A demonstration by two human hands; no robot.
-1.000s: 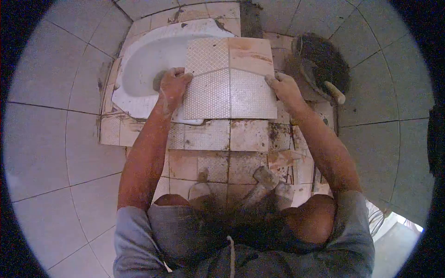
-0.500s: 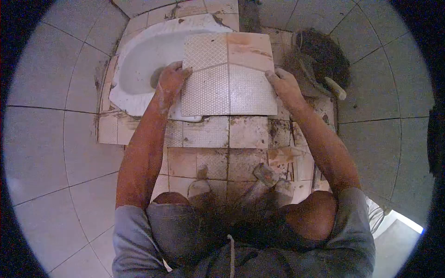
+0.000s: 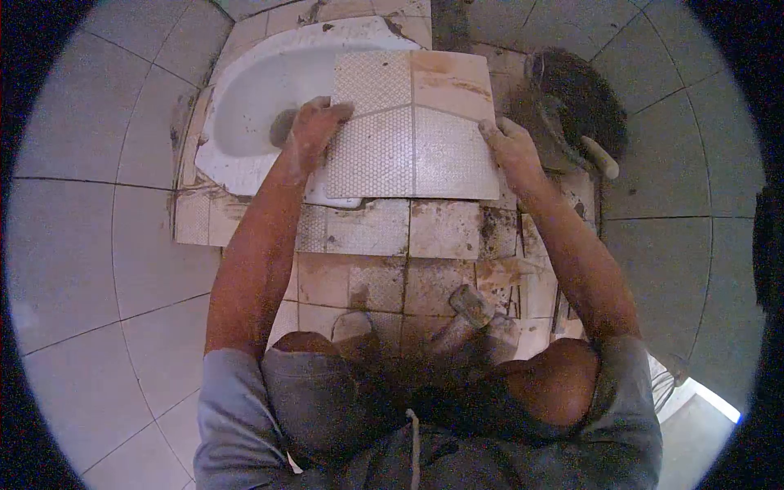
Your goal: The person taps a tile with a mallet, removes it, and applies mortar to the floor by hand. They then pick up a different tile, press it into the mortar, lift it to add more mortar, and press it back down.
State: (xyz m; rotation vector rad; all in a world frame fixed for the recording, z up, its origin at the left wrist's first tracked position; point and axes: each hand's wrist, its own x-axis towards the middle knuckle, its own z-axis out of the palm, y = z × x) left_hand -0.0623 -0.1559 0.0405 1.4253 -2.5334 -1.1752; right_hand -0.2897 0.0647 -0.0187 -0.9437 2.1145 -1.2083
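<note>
A square floor tile (image 3: pixel 414 155) with a patterned, partly brown-stained face is held by its two side edges. My left hand (image 3: pixel 317 131) grips the left edge, thumb on the face and the other fingers mostly hidden. On the right edge my right hand (image 3: pixel 513 151) has its fingers closed. The tile overlaps the right part of a white squat toilet pan (image 3: pixel 237 94) and lies above the dirty raised tiled step (image 3: pixel 359 229). Whether its underside touches anything cannot be made out.
A dark round mass (image 3: pixel 580 102) sits at the upper right beside a pale handle (image 3: pixel 600 158). A hammer-like tool (image 3: pixel 471 305) is on the lower floor between my feet. Grey tiled walls (image 3: pixel 163 269) stand on both sides. Debris (image 3: pixel 523 269) lies right of the step.
The whole view has shifted slightly. Relative to the toilet pan, the tile and both hands have barely moved. My left thumb reaches slightly farther over the tile's edge.
</note>
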